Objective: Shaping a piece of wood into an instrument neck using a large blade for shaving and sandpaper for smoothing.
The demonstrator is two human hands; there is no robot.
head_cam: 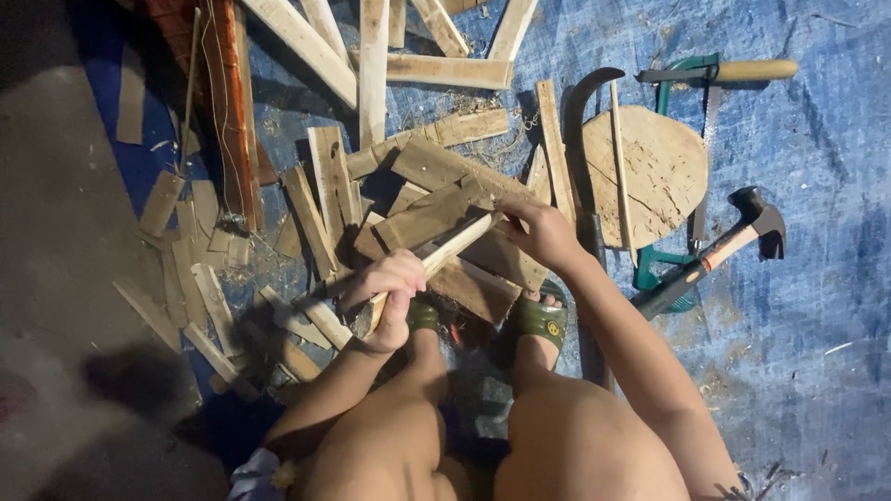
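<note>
Crowding both hands gripping a wooden stick: scrap boards, hammer.

The left hand is covering the near end of a pale wooden stick. The right hand is hiding its far tip. Long planks are running off the top edge. The person's knees are cutting off at the bottom edge. The lower-left corner is lying in shadow, too dark to read.
</note>
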